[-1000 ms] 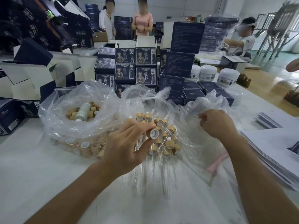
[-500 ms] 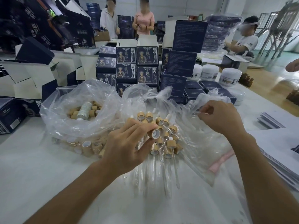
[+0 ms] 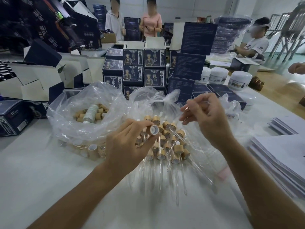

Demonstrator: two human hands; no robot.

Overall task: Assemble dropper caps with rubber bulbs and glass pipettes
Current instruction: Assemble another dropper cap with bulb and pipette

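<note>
Decent pile of finished droppers (image 3: 166, 142) already lying mid-surface (image 3: 49, 179), wooden collars up top, glass stems fanned toward the camera. Still plenty to go though: bag of loose caps (image 3: 90, 113) on the left looks well stocked. Left hand (image 3: 127, 146) pinching one cap (image 3: 154, 129) between thumb and fingertips, open white end facing right, just above the pile. Right hand (image 3: 208, 119) raised near it, fingers curled on what seems a thin glass pipette (image 3: 189, 103), hard to make out. Not joined yet. Guessing pipette goes into cap next.
</note>
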